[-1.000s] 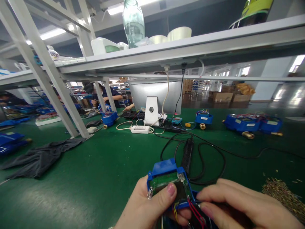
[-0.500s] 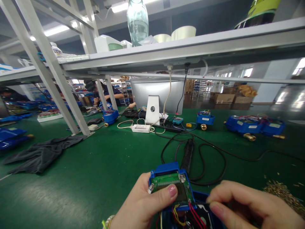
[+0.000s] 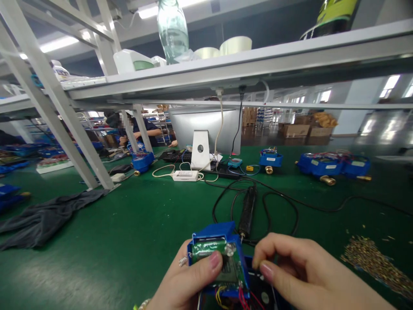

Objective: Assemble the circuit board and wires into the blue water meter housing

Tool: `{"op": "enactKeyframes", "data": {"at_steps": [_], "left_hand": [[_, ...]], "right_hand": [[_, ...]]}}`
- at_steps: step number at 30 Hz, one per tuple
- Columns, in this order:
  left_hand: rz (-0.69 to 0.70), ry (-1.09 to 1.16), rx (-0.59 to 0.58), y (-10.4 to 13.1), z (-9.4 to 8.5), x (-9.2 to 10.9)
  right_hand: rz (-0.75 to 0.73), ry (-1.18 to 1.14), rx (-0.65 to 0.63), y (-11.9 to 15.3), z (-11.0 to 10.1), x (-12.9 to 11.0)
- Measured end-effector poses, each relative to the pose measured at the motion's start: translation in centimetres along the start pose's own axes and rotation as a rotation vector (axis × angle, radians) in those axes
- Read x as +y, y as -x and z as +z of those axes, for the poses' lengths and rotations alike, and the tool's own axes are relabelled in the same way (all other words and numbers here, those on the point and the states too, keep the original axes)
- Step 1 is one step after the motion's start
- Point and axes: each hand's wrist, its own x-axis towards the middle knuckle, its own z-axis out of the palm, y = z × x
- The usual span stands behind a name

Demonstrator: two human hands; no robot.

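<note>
My left hand [image 3: 190, 277] is closed around a blue plastic housing with a green circuit board [image 3: 209, 247] in it, thumb pressed on the dark display area. Red and yellow wires [image 3: 243, 297] run down from the board into a blue meter body [image 3: 280, 301] below, whose inside shows a black part. My right hand [image 3: 290, 269] pinches thumb and forefinger together at that body's edge, just right of the board. Whatever is between those fingertips is too small to make out. A black electric screwdriver [image 3: 248, 211] lies on the bench just beyond the housing.
Small brass-coloured screws [image 3: 371, 258] lie heaped at right. Black cable [image 3: 297, 211] loops over the green bench [image 3: 145, 241]. Blue meters [image 3: 325, 165], a monitor [image 3: 206, 133] and a white adapter [image 3: 185, 175] stand further back. A grey cloth [image 3: 48, 215] lies left; a shelf [image 3: 226, 71] spans overhead.
The view has swung slightly right, so the bench things sit further left. The housing is tilted a little differently in my left hand. My right hand stays pinched by the meter body.
</note>
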Motion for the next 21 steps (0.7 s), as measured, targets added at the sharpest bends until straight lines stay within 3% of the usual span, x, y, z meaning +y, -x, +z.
{"op": "enactKeyframes", "data": {"at_steps": [2,5,12,21], "left_hand": [[-0.002,0.030,0.025,0.1,0.4,0.1],[-0.010,0.058,0.020,0.2,0.5,0.1],[-0.012,-0.016,0.031,0.2,-0.7,-0.4],[-0.052,-0.007,0.164,-0.2,-0.5,-1.1]], "right_hand": [[0.071,-0.088,-0.011,0.2,0.0,-0.1],[0.168,-0.237,-0.136,0.6,-0.3,-0.1],[0.162,-0.435,-0.264,0.6,-1.0,-0.6],[0.082,-0.049,-0.130,0.2,-0.5,0.3]]}}
